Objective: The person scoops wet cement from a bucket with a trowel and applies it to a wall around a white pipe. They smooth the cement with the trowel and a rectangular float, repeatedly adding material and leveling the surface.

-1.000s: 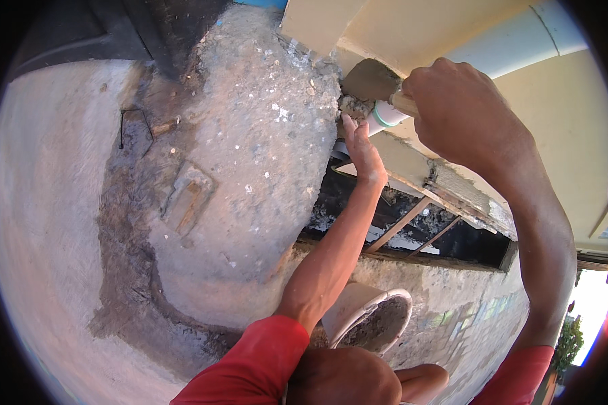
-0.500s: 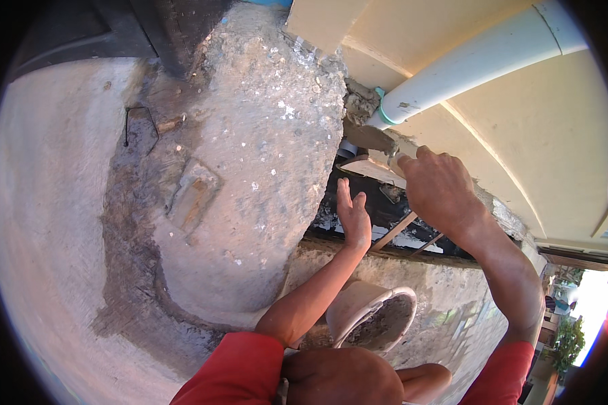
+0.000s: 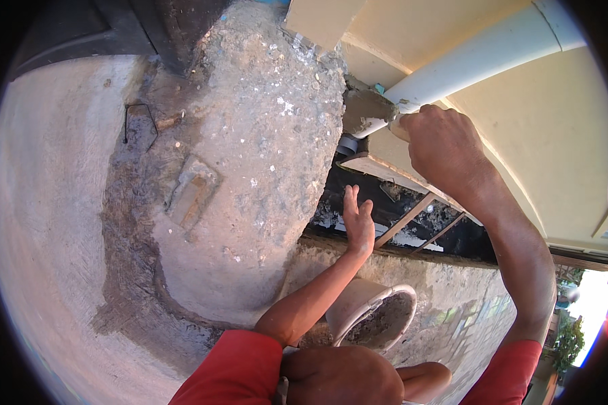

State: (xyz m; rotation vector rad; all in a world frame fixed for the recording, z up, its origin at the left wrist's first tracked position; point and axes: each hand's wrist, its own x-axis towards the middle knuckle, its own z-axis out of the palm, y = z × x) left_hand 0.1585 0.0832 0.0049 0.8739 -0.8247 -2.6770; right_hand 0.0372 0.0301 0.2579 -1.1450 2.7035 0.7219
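My right hand (image 3: 446, 142) is closed round the handle of a trowel (image 3: 369, 110). The trowel's mortar-smeared blade lies over the lower end of a white pipe (image 3: 476, 57), beside the rough edge of the concrete slab (image 3: 263, 135). My left hand (image 3: 359, 219) is held up over the dark trench (image 3: 398, 206), fingers stretched out, nothing in it. Below the trowel, a grey pipe end (image 3: 347, 145) shows in the gap. A board (image 3: 385, 169) runs along the trench under my right hand. What the blade's underside touches is hidden.
A pale bucket (image 3: 395, 300) with grey mortar inside stands tilted near my knee (image 3: 341, 378). Wooden sticks (image 3: 405, 219) cross the trench. The cream wall (image 3: 547, 128) rises at right. A bent wire (image 3: 140, 121) and a small block (image 3: 194, 192) lie on the left.
My right hand has moved up and away with the trowel, from beside the board to the pipe's lower end. My left hand has shifted slightly toward me and to the right, still open.
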